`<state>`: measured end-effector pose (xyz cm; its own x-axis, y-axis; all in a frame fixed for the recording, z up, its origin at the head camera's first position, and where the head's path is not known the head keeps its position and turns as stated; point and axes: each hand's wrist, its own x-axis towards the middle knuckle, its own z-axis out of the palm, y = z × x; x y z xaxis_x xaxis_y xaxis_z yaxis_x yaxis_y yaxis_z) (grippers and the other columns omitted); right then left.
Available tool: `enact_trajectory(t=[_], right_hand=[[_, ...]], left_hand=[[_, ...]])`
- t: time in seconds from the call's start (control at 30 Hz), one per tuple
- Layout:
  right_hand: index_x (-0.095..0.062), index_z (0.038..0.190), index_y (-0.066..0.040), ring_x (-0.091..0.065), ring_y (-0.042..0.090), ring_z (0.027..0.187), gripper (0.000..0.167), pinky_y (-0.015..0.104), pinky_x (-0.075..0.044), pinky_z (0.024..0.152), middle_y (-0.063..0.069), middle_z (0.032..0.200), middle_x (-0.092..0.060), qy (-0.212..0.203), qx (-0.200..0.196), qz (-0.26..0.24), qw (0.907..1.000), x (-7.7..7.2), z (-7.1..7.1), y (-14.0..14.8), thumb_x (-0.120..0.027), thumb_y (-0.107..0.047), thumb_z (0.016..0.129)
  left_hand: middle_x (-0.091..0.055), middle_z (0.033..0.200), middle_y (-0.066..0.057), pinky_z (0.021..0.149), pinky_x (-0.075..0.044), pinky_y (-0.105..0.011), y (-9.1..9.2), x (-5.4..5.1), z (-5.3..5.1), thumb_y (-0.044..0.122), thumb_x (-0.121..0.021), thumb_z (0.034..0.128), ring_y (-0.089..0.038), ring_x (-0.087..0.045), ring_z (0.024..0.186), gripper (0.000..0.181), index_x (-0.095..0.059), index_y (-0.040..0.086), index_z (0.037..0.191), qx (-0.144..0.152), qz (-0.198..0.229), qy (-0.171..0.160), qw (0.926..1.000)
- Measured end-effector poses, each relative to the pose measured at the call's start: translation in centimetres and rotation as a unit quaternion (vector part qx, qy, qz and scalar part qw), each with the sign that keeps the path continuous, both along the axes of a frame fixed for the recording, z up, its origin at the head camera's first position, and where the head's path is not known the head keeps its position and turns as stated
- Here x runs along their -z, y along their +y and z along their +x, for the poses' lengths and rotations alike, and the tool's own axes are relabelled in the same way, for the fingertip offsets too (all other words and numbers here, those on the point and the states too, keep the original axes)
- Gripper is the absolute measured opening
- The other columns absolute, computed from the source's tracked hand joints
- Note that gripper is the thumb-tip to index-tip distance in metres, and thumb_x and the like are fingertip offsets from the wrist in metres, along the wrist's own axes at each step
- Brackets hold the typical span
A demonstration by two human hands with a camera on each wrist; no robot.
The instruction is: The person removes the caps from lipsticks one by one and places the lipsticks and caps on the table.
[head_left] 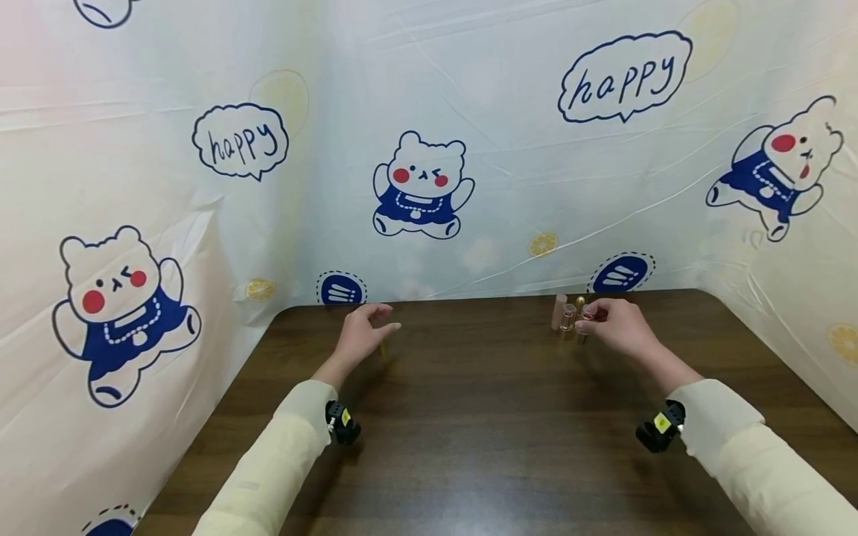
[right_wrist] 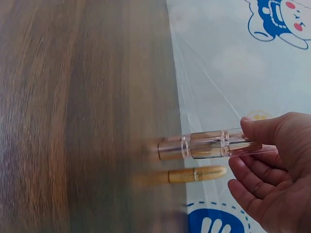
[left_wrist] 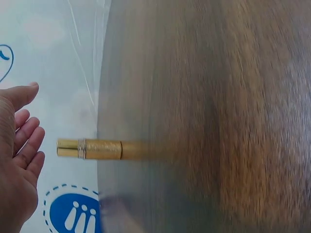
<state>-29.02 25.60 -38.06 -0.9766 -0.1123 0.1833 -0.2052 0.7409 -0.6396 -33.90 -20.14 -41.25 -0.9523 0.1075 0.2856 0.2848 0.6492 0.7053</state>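
Head — tubes (head_left: 567, 318) near table edge (head_left: 469, 304)

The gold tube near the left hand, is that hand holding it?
No, the left hand has its fingers visibly clear of the gold tube.

Soft, even light is washing over a pale printed backdrop (head_left: 509, 193) and leaving a whitish glare on the glossy worktop (head_left: 456, 476), where faint shadows are falling beneath the sleeves (head_left: 278, 450). Wide-angle distortion is stretching the head view's edges, while reflections are blurring in both wrist views.
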Motion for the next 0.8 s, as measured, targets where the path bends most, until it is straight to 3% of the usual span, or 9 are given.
enact_trajectory(t=[0.37,0.63,0.8], right_hand=[[-0.064,0.102,0.002,-0.056,0.027,0.085,0.024,0.036,-0.049,0.07,0.014,0.096,-0.063,-0.007,-0.023,-0.02,0.9995,-0.8,0.2,-2.2,-0.071,-0.018,0.091],[-0.066,0.105,0.002,-0.056,0.026,0.086,0.027,0.037,-0.048,0.071,0.013,0.096,-0.064,-0.007,-0.031,-0.025,0.9992,-0.9,0.1,-3.6,-0.072,-0.02,0.09],[-0.066,0.101,0.001,-0.055,0.025,0.085,0.024,0.036,-0.047,0.07,0.012,0.096,-0.063,-0.005,-0.039,-0.032,0.9987,-0.8,0.1,-4.4,-0.072,-0.02,0.089]], left_hand=[[-0.064,0.116,-0.014,0.095,-0.044,-0.049,2.5,-0.7,0.4,0.021,-0.077,0.0852,-0.034,-0.058,0.11,0.037,-0.066,0.004,0.116,0.037,0.003,0.027,0.9989],[-0.063,0.117,-0.017,0.095,-0.044,-0.049,4.0,-0.7,0.7,0.02,-0.078,0.085,-0.035,-0.058,0.111,0.035,-0.066,0.005,0.114,0.062,0.007,0.021,0.9979],[-0.065,0.116,-0.012,0.095,-0.045,-0.047,4.9,-0.5,1.0,0.022,-0.078,0.0844,-0.029,-0.059,0.11,0.035,-0.067,0.007,0.114,0.065,0.0,0.021,0.9977]])
